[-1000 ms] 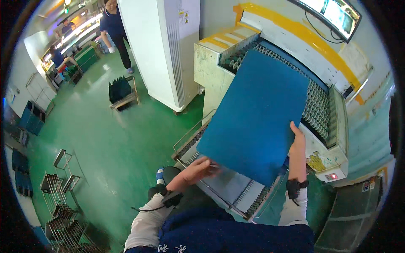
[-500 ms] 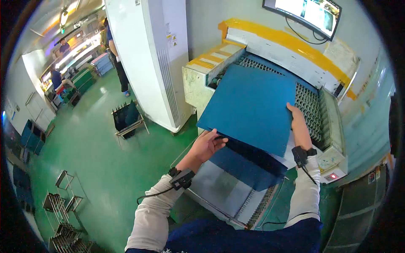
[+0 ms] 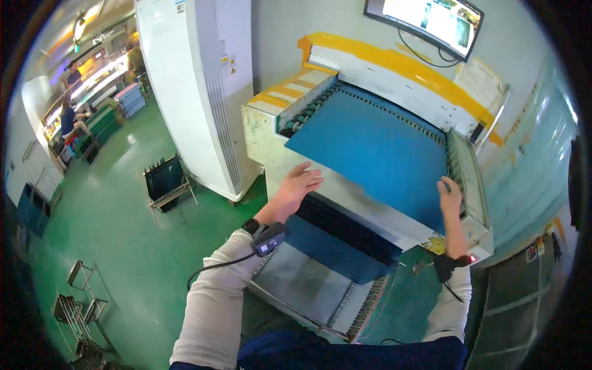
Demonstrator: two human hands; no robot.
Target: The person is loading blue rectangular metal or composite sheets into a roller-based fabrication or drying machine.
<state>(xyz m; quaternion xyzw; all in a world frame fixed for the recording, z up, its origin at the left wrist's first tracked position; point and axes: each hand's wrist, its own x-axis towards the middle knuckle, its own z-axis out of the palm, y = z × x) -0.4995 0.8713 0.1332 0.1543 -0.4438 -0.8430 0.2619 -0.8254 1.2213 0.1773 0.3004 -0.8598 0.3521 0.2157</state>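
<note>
A large flat blue sheet [image 3: 376, 148] lies on the rollers of a white conveyor machine [image 3: 339, 182], its near edge reaching over the machine's front. My left hand [image 3: 297, 187] is held just off the sheet's near left corner, fingers stretched out and nothing in them. By the right edge of the sheet is my right hand [image 3: 451, 196], its fingers slightly bent and apart; whether a fingertip touches the edge I cannot tell. Below the machine's front, more dark blue sheets [image 3: 330, 250] stand in a slotted rack [image 3: 302, 271].
A tall white cabinet [image 3: 194, 92] stands left of the machine, and a screen [image 3: 431, 24] hangs above it. On the green floor are a rack with dark sheets [image 3: 165, 185] and several metal racks [image 3: 83, 308]. People [image 3: 71, 117] are at the far left.
The blue sheet has gone from my hands onto the rollers and lies flat there. Both hands have let go of it. The view has shifted slightly to the right.
</note>
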